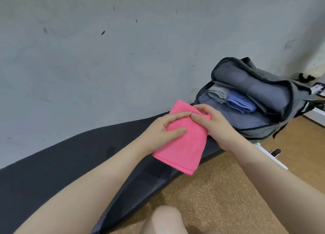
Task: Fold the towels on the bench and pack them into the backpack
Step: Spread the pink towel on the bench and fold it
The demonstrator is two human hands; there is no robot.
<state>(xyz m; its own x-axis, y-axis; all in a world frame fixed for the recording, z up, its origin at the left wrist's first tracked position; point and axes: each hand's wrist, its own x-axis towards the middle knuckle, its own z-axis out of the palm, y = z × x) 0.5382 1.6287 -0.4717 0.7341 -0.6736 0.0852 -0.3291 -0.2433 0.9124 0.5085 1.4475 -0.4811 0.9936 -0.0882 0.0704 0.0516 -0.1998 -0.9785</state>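
Left hand point(164, 128) and right hand point(213, 122): I grip the folded pink towel point(182, 145) from both sides above the counter point(70, 159). Folding looks complete; next, I judge, carry it into the open backpack point(260, 128) beside 2 packed towels point(228, 100). No legible writing.

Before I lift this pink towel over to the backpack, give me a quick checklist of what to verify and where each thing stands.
1. Pink towel folded into a compact rectangle: ok.
2. Left hand holding it: ok, fingers on top, thumb pressing the face.
3. Right hand gripping the far edge: ok, fingers curled over it.
4. Backpack main compartment unzipped and open: ok.
5. Free space beside the grey towel and blue towel already inside: ok, bare lining shows in front of them.
6. Other towels left on the bench: cannot tell, part lies out of view.
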